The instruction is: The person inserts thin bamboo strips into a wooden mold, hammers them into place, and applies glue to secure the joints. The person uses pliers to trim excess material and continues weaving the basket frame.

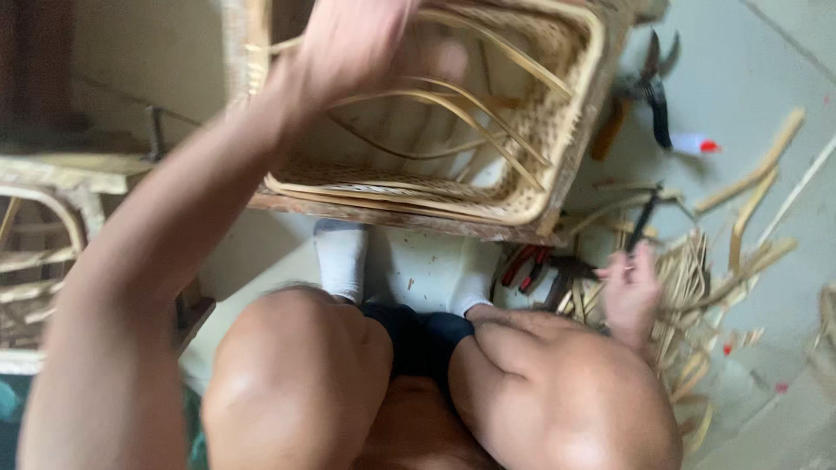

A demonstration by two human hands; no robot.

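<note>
Basket-weaving workshop: cane strips, pliers, unfinished wicker basket.

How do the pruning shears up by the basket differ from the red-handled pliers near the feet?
The pruning shears lie on bare floor with dark blades spread open; the red-handled pliers sit under the woven basket's edge, tips hidden. The shears lie far from both hands; the pliers lie close to the right hand. Both are untouched hand tools on the floor.

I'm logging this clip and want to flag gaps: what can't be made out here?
- Left hand: motion-blurred and cut by the top edge; its grip on the basket is unclear.
- Right hand: fingertips blurred among cane strips; whether it holds any is unclear.
- Pliers: partly hidden by the basket.
- Cutters: blurred.
</note>
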